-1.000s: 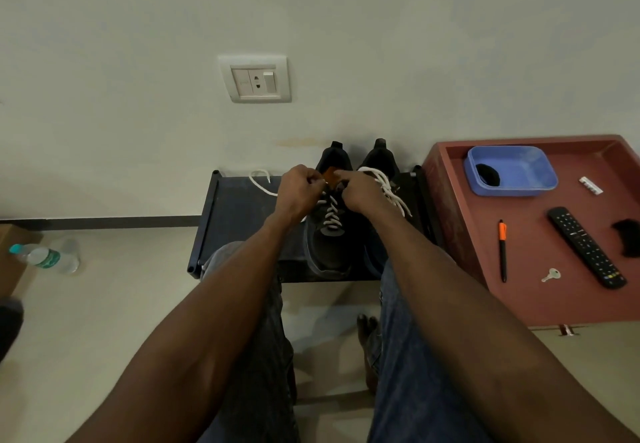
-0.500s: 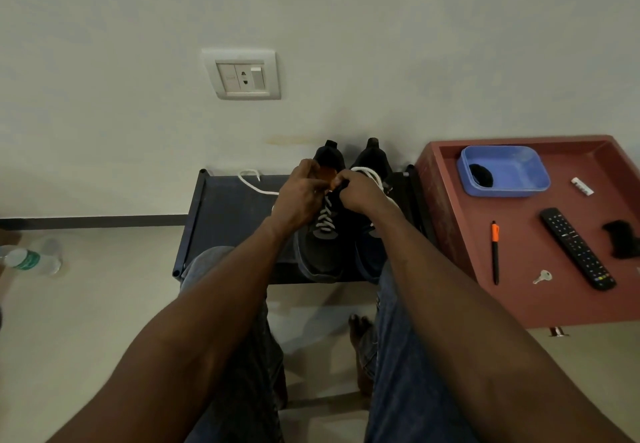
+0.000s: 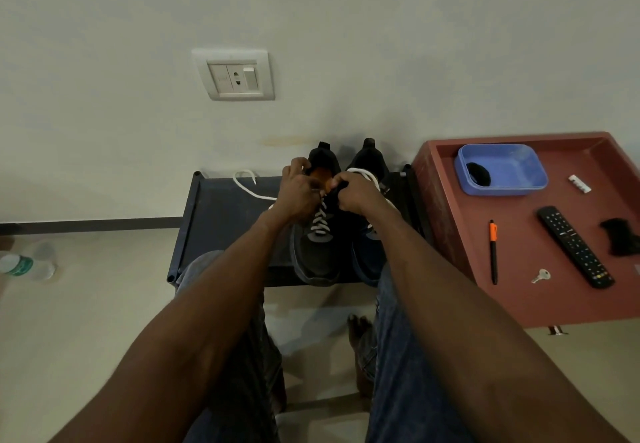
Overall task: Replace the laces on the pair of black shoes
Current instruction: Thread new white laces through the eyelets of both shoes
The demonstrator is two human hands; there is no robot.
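Water bottle [image 3: 20, 265]: lying on the floor at the far left, green label, clear of the stand.

Wall socket [image 3: 236, 75]: white plate on the wall above the stand's left half.

Low dark stand [image 3: 221, 221]: set against the wall in front of my knees; carries both shoes.

White lace [image 3: 247, 184]: a loose end looped at the stand's back edge, left of centre, running right under my left hand.

My left hand [image 3: 298, 195]: fingers curled, gripping the collar of the left shoe on its left side.

Left shoe [image 3: 317, 255]: black, toe at the stand's front edge, heel at the wall; white lace crossed up its lower eyelets, orange lining showing at the opening.

My right hand [image 3: 356, 193]: fingers curled, pinching the top of the left shoe's tongue; what else it holds I cannot tell.

Right shoe [image 3: 370, 162]: black, touching the left shoe, white lace lying loose over its top, partly hidden by my right forearm.

Red table [image 3: 446, 221]: just right of the stand. Blue tray [image 3: 512, 172] at its back edge, a dark item inside. Orange-capped pen [image 3: 493, 252] and key [image 3: 541, 275] toward the front left. Black remote [image 3: 575, 246] at centre. Black object [image 3: 621, 236] at the right edge.
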